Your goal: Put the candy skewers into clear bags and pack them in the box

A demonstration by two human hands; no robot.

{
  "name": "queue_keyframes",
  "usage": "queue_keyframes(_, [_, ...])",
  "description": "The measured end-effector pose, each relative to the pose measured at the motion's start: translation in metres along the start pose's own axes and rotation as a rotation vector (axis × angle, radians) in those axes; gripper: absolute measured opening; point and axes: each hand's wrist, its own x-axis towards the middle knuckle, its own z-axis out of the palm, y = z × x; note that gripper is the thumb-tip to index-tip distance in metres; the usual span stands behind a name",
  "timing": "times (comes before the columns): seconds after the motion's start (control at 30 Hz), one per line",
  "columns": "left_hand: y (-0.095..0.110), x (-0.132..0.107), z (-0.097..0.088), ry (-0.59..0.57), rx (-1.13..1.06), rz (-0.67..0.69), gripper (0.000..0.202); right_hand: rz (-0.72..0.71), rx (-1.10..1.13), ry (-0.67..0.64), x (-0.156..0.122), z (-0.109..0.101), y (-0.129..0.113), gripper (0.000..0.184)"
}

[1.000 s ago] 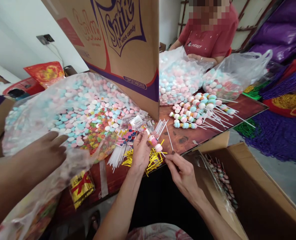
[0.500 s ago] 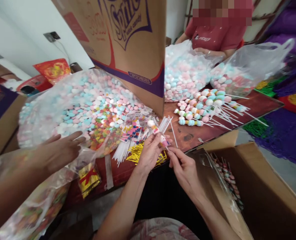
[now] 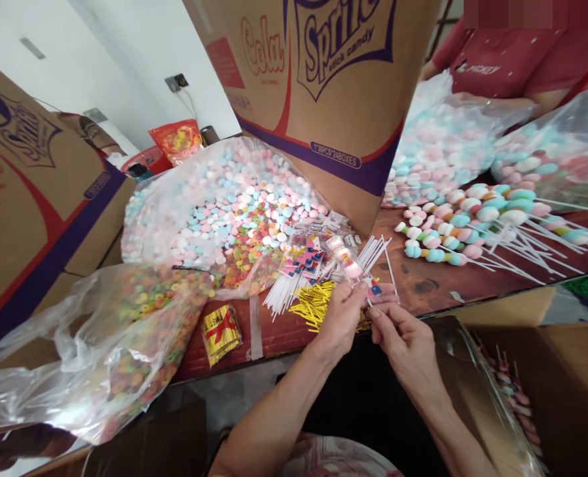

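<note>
Left box (image 3: 25,192): cardboard with purple print at the far left, cut off by the frame.
Loose bag (image 3: 99,351): clear plastic holding small mixed-colour sweets, slumped over the near left corner of the table (image 3: 423,291).
Gold packet (image 3: 220,331): flat on the table, just right of the loose bag.
Big bag (image 3: 224,205): open and full of pink, blue and white sweets, behind the gold packet.
White sticks (image 3: 284,298): a fanned bundle touching a heap of yellow ties (image 3: 313,306).
Left hand (image 3: 341,315): closed on the lower part of the candy stick, above the yellow ties.
Candy stick (image 3: 349,262): in a clear wrapper, tilted up and leftward out of the left hand, with its bottom end between the 2 hands at the near table edge.
Right hand (image 3: 406,338): just right of the left hand, fingertips pinched narrow at the stick's bottom end; the exact contact is hard to make out.
Tall box (image 3: 333,79): stands on the table behind the hands, top cut off.
Finished pile (image 3: 472,225): sweets on sticks lying right of the tall box.
Person in red (image 3: 512,66): across the table, mostly out of frame.
Open box (image 3: 562,371): at the lower right; its contents are blurred behind plastic.
</note>
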Motion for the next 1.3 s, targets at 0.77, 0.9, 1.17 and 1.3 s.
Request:
queue_keyframes(0.77, [0.036,-0.024,-0.057,0.019,-0.15,0.084,0.016,0.474,0.882,-0.091,0.004,0.084,-0.026,0.037])
queue_keyframes(0.9, [0.052,-0.029,-0.068,0.051,-0.191,0.107,0.017,0.228,0.356,-0.278,0.003,0.088,-0.024,0.038])
queue_keyframes(1.17, [0.072,-0.022,-0.098,0.15,-0.224,0.125,0.028,-0.185,-0.851,0.024,0.031,0.022,-0.008,0.016])
queue_keyframes(1.3, [0.058,-0.02,-0.091,0.125,-0.188,0.087,0.023,-0.162,-1.112,0.038,0.032,0.024,-0.002,0.01])
